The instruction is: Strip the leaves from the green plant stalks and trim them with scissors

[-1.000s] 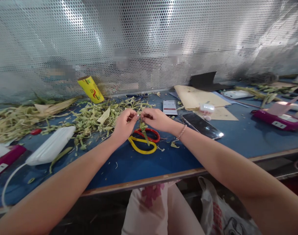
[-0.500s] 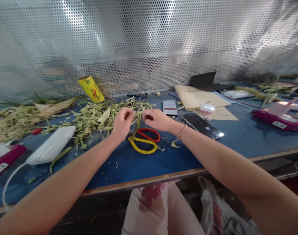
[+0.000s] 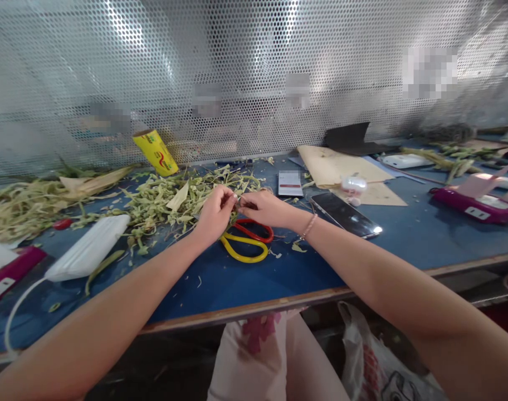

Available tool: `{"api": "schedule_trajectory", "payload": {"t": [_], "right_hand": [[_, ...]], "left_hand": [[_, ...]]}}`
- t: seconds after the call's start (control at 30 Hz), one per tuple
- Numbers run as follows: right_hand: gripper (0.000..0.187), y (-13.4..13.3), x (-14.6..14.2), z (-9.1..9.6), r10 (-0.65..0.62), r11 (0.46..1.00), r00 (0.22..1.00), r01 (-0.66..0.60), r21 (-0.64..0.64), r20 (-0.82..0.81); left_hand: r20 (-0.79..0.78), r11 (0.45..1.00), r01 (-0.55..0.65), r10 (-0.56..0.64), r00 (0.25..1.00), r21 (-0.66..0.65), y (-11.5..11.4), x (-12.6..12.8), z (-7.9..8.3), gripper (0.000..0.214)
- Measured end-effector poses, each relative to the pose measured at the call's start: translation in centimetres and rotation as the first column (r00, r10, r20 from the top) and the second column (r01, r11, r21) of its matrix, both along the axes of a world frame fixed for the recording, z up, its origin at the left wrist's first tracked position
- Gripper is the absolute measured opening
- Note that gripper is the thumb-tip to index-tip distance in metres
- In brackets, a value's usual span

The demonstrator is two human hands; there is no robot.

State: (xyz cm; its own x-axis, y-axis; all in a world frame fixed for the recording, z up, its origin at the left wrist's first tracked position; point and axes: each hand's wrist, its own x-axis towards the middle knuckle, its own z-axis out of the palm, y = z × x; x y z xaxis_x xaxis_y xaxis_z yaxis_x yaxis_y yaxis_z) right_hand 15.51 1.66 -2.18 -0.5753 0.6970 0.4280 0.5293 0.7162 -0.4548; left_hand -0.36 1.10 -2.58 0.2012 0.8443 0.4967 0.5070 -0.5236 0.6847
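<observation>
My left hand and my right hand meet over the blue table, fingertips pinched close together. Whatever lies between the fingers is too small and hidden to name. Just under them rests a pair of scissors with one yellow and one red handle loop; its blades are covered by my left hand. Behind and left of my hands spreads a heap of green plant pieces, stalks and small pods or buds by their look. Leaf scraps lie right of the scissors.
Right of my hands are a dark phone, a lit phone and tan paper. A yellow tube leans at the back against the perforated metal panel. On the left are a white corded block and dried husks.
My hands have come together, fingertips now nearly touching. The green stem piece that showed hanging between them is hidden now. Scissors and heap have stayed put.
</observation>
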Motion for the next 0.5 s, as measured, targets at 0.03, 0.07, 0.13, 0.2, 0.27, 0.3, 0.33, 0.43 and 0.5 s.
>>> {"api": "schedule_trajectory", "payload": {"t": [0.03,0.07,0.13,0.2,0.27,0.3,0.33,0.43,0.5], "right_hand": [[0.017,0.04,0.03,-0.04,-0.002,1.0,1.0,0.002,0.0,0.004],[0.017,0.1,0.06,-0.09,-0.005,1.0,1.0,0.005,0.0,0.009],[0.016,0.22,0.14,-0.16,-0.029,1.0,0.999,0.029,-0.002,0.024],[0.016,0.3,0.21,-0.16,-0.071,0.997,0.996,0.071,0.004,0.046],[0.016,0.31,0.26,-0.11,-0.114,0.993,0.991,0.112,0.021,0.075],[0.015,0.31,0.28,-0.1,-0.127,0.992,0.988,0.124,0.033,0.089],[0.015,0.31,0.29,-0.11,-0.134,0.991,0.986,0.13,0.046,0.102],[0.014,0.42,0.32,-0.35,-0.137,0.989,0.982,0.127,0.078,0.133],[0.013,0.59,0.32,-0.62,-0.126,0.989,0.982,0.114,0.091,0.139]], "left_hand": [[-0.016,1.0,-0.015,0.015,1.0,-0.007,0.0,0.02,0.08,0.009],[-0.034,0.999,-0.03,0.029,0.999,-0.016,0.01,0.02,0.14,0.009],[-0.073,0.997,-0.058,0.054,0.996,-0.043,0.1,-0.02,0.17,0.009],[-0.102,0.994,-0.082,0.074,0.992,-0.075,0.26,-0.09,0.04,0.008],[-0.124,0.989,-0.109,0.095,0.988,-0.103,0.41,-0.14,-0.2,0.008],[-0.136,0.986,-0.122,0.106,0.985,-0.114,0.46,-0.14,-0.32,0.008],[-0.152,0.983,-0.135,0.115,0.982,-0.124,0.48,-0.12,-0.43,0.009],[-0.208,0.975,-0.166,0.134,0.969,-0.147,0.47,0.0,-0.61,0.009],[-0.234,0.971,-0.176,0.136,0.963,-0.161,0.48,0.08,-0.63,0.008]]}}
